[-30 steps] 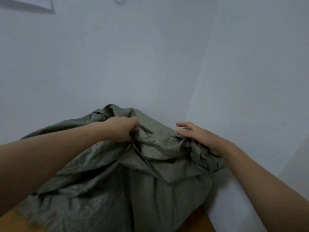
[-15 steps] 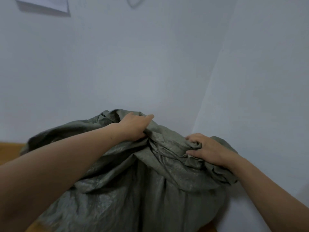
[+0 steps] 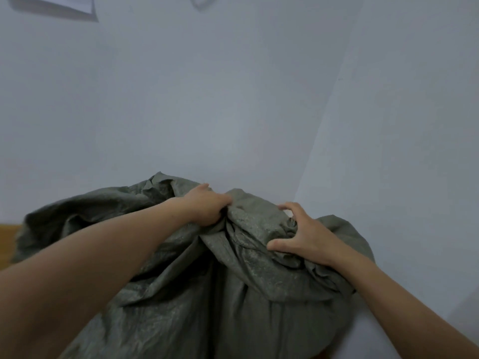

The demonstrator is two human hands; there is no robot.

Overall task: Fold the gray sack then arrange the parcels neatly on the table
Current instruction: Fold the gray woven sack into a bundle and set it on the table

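A big, crumpled gray-green sack (image 3: 197,301) fills the lower half of the head view, bunched high against the corner of two white walls. My left hand (image 3: 204,206) grips a fold at the top middle of the sack. To its right, my right hand (image 3: 303,234) clutches a bunched ridge of the fabric with its fingers curled into it. No parcels are in sight; whatever lies under the sack is hidden.
White walls meet in a corner (image 3: 318,130) right behind the sack. A strip of wooden table (image 3: 7,244) shows at the left edge. A white sheet (image 3: 54,3) hangs on the wall at the top left.
Both hands have shifted to the right along the sack's top. The right hand went from lying flat on the fabric to clutching it. The camera has tilted upward, showing more wall.
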